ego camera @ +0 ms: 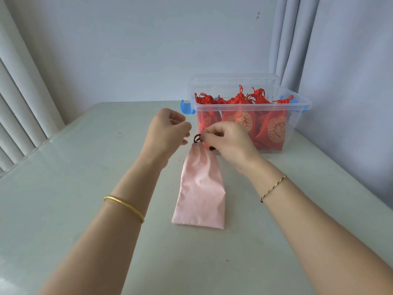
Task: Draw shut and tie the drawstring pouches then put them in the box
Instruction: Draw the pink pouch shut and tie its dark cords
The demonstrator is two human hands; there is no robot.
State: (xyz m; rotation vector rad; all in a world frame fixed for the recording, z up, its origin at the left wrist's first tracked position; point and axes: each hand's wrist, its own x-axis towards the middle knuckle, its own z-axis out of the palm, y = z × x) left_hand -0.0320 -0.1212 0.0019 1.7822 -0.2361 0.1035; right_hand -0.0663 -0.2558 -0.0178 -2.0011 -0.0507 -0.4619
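From the head camera, the pink pouch (200, 188) lies flat on the table (63, 188) just in front of the box (302, 104), its gathered neck pointing at the box. The right hand (225, 137) pinches the black cord (197, 138) looped at that neck. The left hand (168, 130) is beside it with curled fingers, but I cannot tell whether they grip a cord end. The tying looks underway and the boxing is not yet done. There is one pink pouch, one box, and at least five tied red pouches (240, 120) inside it.
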